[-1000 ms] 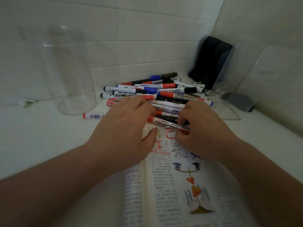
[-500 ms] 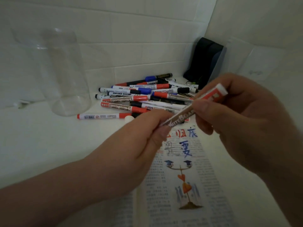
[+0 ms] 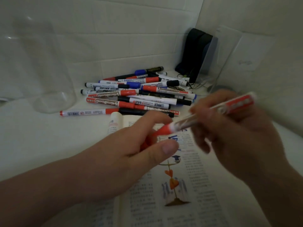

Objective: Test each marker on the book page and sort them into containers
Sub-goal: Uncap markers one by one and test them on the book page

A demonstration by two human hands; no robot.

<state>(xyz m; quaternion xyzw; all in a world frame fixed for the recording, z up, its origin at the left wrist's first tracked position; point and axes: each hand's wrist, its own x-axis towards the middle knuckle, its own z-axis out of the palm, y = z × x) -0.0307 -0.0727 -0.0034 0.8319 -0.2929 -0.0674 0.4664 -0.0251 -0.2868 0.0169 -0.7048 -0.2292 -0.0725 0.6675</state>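
A red-and-white whiteboard marker is held in the air above the open book, tilted with its red end up to the right. My right hand grips its barrel. My left hand is curled at the marker's lower red end and pinches a red piece, probably the cap; motion blur hides whether it is off. Behind the book lies a pile of several red, blue and black markers.
A tall clear jar stands at the back left against the tiled wall. At the back right, a clear box-like container stands in front of a black object in the corner. One red marker lies apart near the jar.
Both hands took one marker from the pile's near edge and lifted it over the book. My left hand has since slid to its lower red end, where red now shows.
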